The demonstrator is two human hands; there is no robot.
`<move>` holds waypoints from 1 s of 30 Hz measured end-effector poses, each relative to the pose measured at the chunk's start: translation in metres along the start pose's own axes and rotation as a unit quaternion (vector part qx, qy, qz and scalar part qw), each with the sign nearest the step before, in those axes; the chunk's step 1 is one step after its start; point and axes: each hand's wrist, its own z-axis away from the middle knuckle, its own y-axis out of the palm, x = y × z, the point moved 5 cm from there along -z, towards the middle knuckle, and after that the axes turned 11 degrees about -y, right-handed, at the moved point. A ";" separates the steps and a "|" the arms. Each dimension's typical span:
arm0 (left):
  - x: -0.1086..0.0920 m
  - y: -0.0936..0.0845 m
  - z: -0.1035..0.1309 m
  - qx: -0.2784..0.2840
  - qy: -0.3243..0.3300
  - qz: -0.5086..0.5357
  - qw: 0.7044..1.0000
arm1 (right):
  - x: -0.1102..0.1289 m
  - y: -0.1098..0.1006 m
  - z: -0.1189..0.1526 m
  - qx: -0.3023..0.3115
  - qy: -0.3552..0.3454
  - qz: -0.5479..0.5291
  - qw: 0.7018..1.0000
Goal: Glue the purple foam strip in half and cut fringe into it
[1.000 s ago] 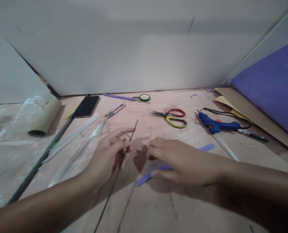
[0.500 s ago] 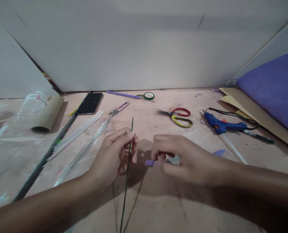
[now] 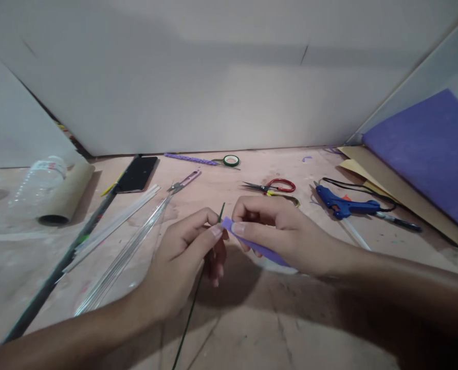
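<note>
Between thumb and fingers, my left hand (image 3: 192,249) pinches a thin green wire (image 3: 188,318) near its top, with a short tip poking out above the fingers. The rest of the wire runs down toward the bottom of the view. My right hand (image 3: 280,234) is closed on a purple paper strip (image 3: 265,250), its thumb pressed on top. The strip's near end meets the wire at my left fingertips; whether it is attached I cannot tell. Its other end trails under my right palm.
Scissors (image 3: 277,186) lie behind my right hand, a blue glue gun (image 3: 346,202) further right. Clear sticks (image 3: 124,252), thread snips (image 3: 184,182), a phone (image 3: 138,173), a cardboard tube (image 3: 67,195) and a plastic bottle (image 3: 39,180) are leftward. Green tape (image 3: 231,160) and a purple-wrapped stem (image 3: 190,159) lie behind.
My right hand has come left and up, bringing the purple strip's end to the wire at my left fingertips. The wire now leans further right at its top.
</note>
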 end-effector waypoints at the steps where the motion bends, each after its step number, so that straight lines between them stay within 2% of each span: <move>1: 0.001 -0.006 -0.004 -0.015 0.015 -0.019 1.000 | -0.003 -0.001 0.000 0.001 0.006 -0.003 1.000; 5: 0.003 -0.038 -0.024 -0.130 0.078 -0.098 0.983 | -0.008 -0.003 -0.003 0.016 0.017 0.019 1.000; 7: 0.002 -0.048 -0.027 -0.175 0.107 -0.120 0.971 | -0.010 -0.004 -0.004 0.017 0.015 0.045 0.999; 9: -0.001 -0.046 -0.024 -0.152 0.128 -0.140 0.970 | -0.013 -0.003 -0.003 0.016 0.033 0.044 0.998; 12: -0.005 -0.027 -0.012 -0.061 0.136 -0.168 0.975 | -0.021 0.000 -0.002 0.026 0.075 0.003 0.997; 14: -0.007 -0.018 -0.006 -0.036 0.129 -0.169 0.976 | -0.023 0.002 -0.001 0.032 0.089 -0.015 0.995; 16: -0.009 -0.017 -0.004 -0.048 0.123 -0.160 0.978 | -0.025 0.005 -0.001 0.036 0.097 -0.022 0.994; 19: -0.011 -0.028 -0.011 -0.100 0.109 -0.137 0.979 | -0.024 0.009 0.003 0.063 0.131 -0.028 0.989; 21: -0.009 -0.039 -0.020 -0.126 0.084 -0.109 0.982 | -0.020 0.012 0.009 0.120 0.160 -0.027 0.979; 23: -0.004 -0.048 -0.032 -0.134 0.051 -0.068 0.987 | -0.014 0.013 0.019 0.245 0.171 -0.027 0.954; 25: 0.005 -0.053 -0.044 -0.123 0.008 -0.022 0.992 | -0.008 0.004 0.029 0.358 0.159 -0.009 0.920; 26: 0.011 -0.053 -0.049 -0.108 -0.017 -0.002 0.994 | -0.009 -0.007 0.030 0.366 0.145 0.029 0.919; 27: 0.017 -0.052 -0.054 -0.088 -0.042 0.013 0.995 | -0.011 -0.023 0.028 0.330 0.125 0.091 0.931; 28: 0.024 -0.050 -0.059 -0.066 -0.066 0.025 0.995 | -0.014 -0.041 0.024 0.260 0.093 0.179 0.944; 29: 0.029 -0.048 -0.062 -0.045 -0.085 0.034 0.995 | -0.016 -0.060 0.021 0.179 0.065 0.268 0.945; 30: 0.034 -0.047 -0.064 -0.029 -0.099 0.040 0.994 | -0.021 -0.074 0.021 0.127 0.054 0.318 0.938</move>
